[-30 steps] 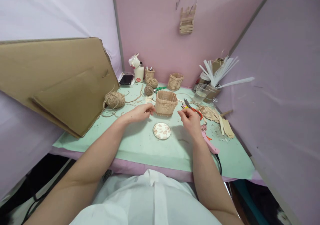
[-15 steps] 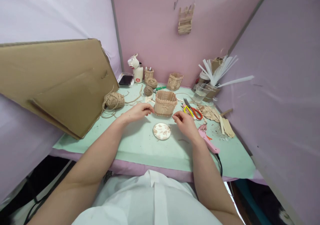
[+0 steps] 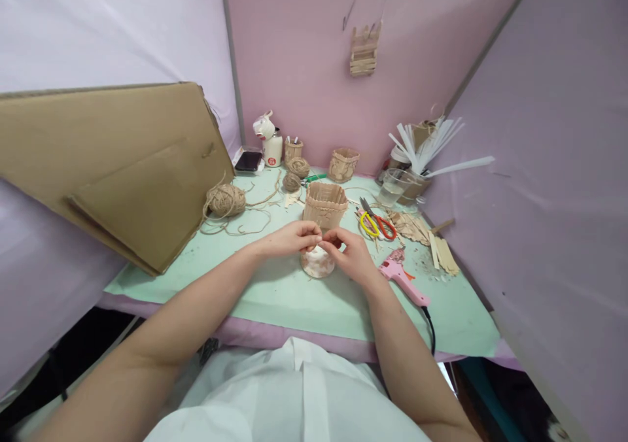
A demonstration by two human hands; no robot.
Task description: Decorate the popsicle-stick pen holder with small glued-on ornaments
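Fingertips pinched together, my left hand [image 3: 300, 238] and my right hand [image 3: 347, 251] meet above a small round white dish [image 3: 318, 265]. Light brown pieces lie scattered in the dish, and the hands cover its far edge. Whatever the fingers hold is too small or hidden to make out. Just behind them stands a basket-like wooden container [image 3: 325, 208] with a braided rim, its lower front partly covered by my hands. A pink glue gun [image 3: 405, 285] lies on the table to the right of my right hand.
Scissors with yellow and red handles [image 3: 377, 222] lie right of the container, near wood strips [image 3: 443, 252]. A twine ball [image 3: 226, 199] and a leaning cardboard sheet [image 3: 132, 174] are at left. A clear plastic cup [image 3: 392, 188] stands back right.
Both hands have moved inward and toward me, from either side of the container to meet over the dish. The objects on the table stay where they were.
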